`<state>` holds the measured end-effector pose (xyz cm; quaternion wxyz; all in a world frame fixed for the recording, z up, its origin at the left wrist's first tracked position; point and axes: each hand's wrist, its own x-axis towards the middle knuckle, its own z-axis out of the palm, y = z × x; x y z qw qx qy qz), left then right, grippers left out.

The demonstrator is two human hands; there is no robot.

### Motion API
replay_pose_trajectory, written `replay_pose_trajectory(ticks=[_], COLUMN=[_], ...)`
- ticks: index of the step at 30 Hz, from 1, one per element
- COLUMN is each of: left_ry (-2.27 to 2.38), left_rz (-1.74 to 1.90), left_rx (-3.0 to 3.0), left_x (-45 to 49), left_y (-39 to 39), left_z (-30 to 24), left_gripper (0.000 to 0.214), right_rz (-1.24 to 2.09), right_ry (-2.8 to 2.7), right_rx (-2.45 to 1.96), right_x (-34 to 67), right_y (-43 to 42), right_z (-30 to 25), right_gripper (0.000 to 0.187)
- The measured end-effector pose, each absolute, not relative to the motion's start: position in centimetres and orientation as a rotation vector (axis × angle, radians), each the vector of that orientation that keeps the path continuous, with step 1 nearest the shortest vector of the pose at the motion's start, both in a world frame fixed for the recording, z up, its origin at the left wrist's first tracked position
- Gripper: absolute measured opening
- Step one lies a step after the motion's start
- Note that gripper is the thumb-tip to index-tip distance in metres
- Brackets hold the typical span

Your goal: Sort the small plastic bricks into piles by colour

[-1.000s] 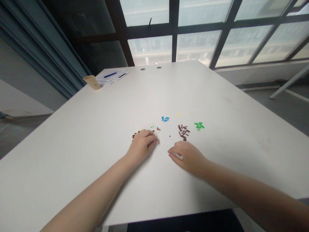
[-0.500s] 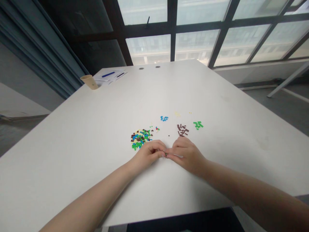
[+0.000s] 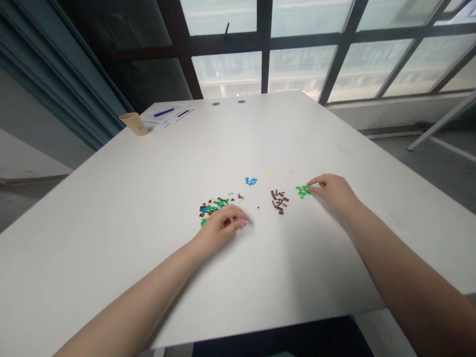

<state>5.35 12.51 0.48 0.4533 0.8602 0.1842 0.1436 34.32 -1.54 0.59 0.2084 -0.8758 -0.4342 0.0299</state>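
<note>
My left hand [image 3: 223, 223] hovers at the right front edge of a mixed heap of small coloured building bricks [image 3: 211, 205], covering part of it. Its thumb and fingers are slightly apart, and nothing shows between them. Farther right, my right hand [image 3: 332, 191] is at a small group of green bricks [image 3: 302, 192]. Thumb and forefinger are pinched at the group's right edge, around what looks like one green brick. Brown bricks [image 3: 278, 202] lie in a loose group between the hands. Behind them are blue bricks [image 3: 251, 181] and pale yellow bricks [image 3: 271, 174].
A single dark brick [image 3: 258, 207] lies apart on the white table [image 3: 230, 148]. A few stray bits [image 3: 240, 197] are scattered beside the heap. At the far left stand a paper cup [image 3: 134, 124] and papers with a blue pen [image 3: 164, 112]. Windows border the far side.
My hands were together at a tiny piece in front of the brown bricks. My right hand has moved right and away to the green group; my left has shifted slightly left and loosened.
</note>
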Motion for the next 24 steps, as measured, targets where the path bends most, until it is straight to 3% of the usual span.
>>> replay_pose_trajectory(ticks=[6, 11, 15, 24], left_ry=[0.451, 0.677, 0.799, 0.699], left_rz=[0.345, 0.447, 0.592, 0.424], left_rx=[2.182, 2.249, 2.415, 2.713], left_x=[5.3, 5.0, 4.6, 4.3], left_y=[12.6, 13.3, 14.5, 14.8], left_z=[0.3, 0.6, 0.6, -0.7], left_gripper=[0.017, 0.02, 0.021, 0.015], right_rz=[0.275, 0.156, 0.046, 0.34], right_ry=[-1.123, -1.178, -1.291, -1.889], right_rx=[-2.563, -2.471, -2.236, -1.586], right_x=[36.4, 35.8, 33.6, 24.2], right_y=[-2.3, -2.5, -2.3, -1.7], right_z=[-0.1, 1.4, 2.9, 1.4], right_gripper=[0.02, 0.023, 0.024, 0.018])
